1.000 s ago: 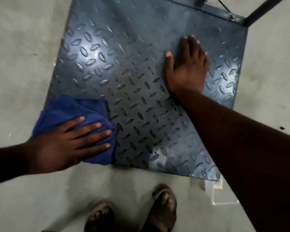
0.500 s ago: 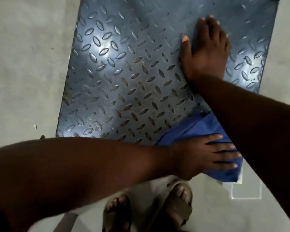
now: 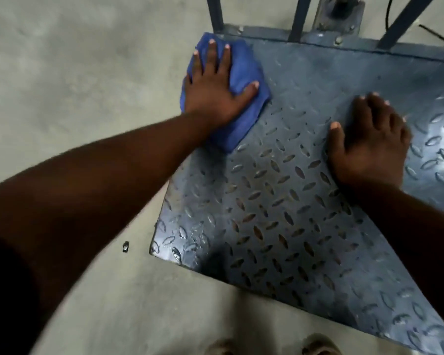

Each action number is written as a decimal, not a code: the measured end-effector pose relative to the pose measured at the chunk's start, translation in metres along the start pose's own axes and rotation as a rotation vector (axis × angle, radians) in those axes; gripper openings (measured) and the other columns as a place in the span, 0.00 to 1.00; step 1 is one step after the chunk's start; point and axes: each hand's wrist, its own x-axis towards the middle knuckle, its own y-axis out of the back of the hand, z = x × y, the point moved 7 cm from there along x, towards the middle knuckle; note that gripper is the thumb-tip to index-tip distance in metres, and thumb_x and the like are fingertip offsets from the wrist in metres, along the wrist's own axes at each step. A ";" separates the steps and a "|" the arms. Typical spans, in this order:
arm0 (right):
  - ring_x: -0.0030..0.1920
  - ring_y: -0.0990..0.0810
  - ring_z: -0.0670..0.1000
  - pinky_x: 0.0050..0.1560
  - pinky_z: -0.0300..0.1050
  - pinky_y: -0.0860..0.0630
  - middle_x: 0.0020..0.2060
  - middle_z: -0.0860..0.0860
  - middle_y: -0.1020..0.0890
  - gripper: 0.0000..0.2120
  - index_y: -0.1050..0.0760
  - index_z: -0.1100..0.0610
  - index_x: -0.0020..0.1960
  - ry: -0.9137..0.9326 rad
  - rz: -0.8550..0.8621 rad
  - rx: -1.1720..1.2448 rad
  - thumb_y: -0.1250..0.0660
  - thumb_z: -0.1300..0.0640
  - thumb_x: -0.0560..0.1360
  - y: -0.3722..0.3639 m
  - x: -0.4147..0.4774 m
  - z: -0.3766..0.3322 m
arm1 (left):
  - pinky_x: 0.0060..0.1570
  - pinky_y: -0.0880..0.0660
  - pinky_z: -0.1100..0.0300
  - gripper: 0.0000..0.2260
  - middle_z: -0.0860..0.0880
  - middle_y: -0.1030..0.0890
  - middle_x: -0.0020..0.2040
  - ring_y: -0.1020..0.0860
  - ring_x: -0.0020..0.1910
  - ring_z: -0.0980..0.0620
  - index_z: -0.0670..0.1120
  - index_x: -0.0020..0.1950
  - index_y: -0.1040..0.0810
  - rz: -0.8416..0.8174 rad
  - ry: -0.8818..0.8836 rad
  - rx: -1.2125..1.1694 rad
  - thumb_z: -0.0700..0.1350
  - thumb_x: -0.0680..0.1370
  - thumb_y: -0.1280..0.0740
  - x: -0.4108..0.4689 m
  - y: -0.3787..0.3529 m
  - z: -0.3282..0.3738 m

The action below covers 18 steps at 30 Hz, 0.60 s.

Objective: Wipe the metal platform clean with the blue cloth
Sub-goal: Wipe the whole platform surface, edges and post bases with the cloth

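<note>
The metal platform (image 3: 280,213) is a grey-blue tread plate with raised oval studs, lying low on the floor. A folded blue cloth (image 3: 244,70) rests on its far left corner. My left hand (image 3: 213,90) presses flat on the cloth, fingers spread and pointing away from me. My right hand (image 3: 369,142) lies palm down on the bare plate to the right, fingers apart, holding nothing.
Grey metal uprights (image 3: 296,19) and a bracket rise from the platform's far edge, with a black cable (image 3: 433,34) behind. Concrete floor (image 3: 87,73) surrounds the plate. A small dark chip (image 3: 125,246) lies left of the near corner. My sandalled feet (image 3: 318,347) show at the bottom.
My left hand and the cloth have swept from the platform's near edge to its far left corner. The right hand stays planted on the plate; the view has shifted.
</note>
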 end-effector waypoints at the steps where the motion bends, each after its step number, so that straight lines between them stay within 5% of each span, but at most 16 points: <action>1: 0.79 0.37 0.61 0.77 0.63 0.41 0.79 0.58 0.35 0.30 0.38 0.55 0.79 -0.003 0.002 0.007 0.44 0.39 0.84 0.000 -0.001 0.000 | 0.82 0.46 0.34 0.47 0.44 0.52 0.88 0.51 0.86 0.35 0.50 0.89 0.50 0.006 0.127 -0.064 0.77 0.78 0.48 0.014 0.000 0.005; 4: 0.78 0.37 0.61 0.77 0.63 0.40 0.79 0.58 0.35 0.29 0.37 0.55 0.79 -0.001 0.020 0.017 0.43 0.41 0.83 0.001 0.001 0.000 | 0.82 0.54 0.34 0.46 0.41 0.53 0.88 0.54 0.86 0.35 0.47 0.89 0.52 0.045 0.125 -0.021 0.75 0.80 0.50 0.015 -0.004 0.035; 8: 0.77 0.36 0.63 0.77 0.65 0.40 0.79 0.59 0.35 0.29 0.38 0.55 0.79 -0.002 0.011 0.027 0.41 0.42 0.84 0.002 0.003 -0.003 | 0.82 0.49 0.34 0.40 0.44 0.49 0.88 0.51 0.87 0.40 0.49 0.88 0.46 -0.009 -0.537 0.056 0.69 0.83 0.43 -0.117 -0.016 0.041; 10: 0.78 0.37 0.63 0.77 0.65 0.40 0.79 0.59 0.35 0.29 0.38 0.56 0.79 0.003 0.004 0.027 0.42 0.41 0.84 0.001 0.003 -0.004 | 0.82 0.48 0.33 0.39 0.45 0.48 0.88 0.51 0.87 0.41 0.48 0.88 0.44 -0.105 -0.699 0.102 0.68 0.83 0.41 -0.208 -0.019 0.007; 13: 0.78 0.37 0.63 0.76 0.64 0.40 0.79 0.60 0.35 0.30 0.38 0.56 0.79 0.005 0.009 0.026 0.44 0.40 0.83 -0.001 0.003 -0.002 | 0.82 0.46 0.34 0.39 0.45 0.44 0.88 0.47 0.87 0.40 0.48 0.87 0.40 -0.145 -0.774 0.166 0.67 0.81 0.38 -0.273 -0.015 -0.047; 18: 0.77 0.36 0.63 0.76 0.65 0.39 0.78 0.60 0.35 0.28 0.37 0.56 0.78 0.011 0.021 0.030 0.41 0.42 0.84 -0.002 0.003 -0.002 | 0.82 0.49 0.35 0.41 0.45 0.46 0.88 0.49 0.87 0.41 0.49 0.87 0.42 -0.042 -0.662 0.131 0.71 0.81 0.41 -0.182 -0.015 -0.051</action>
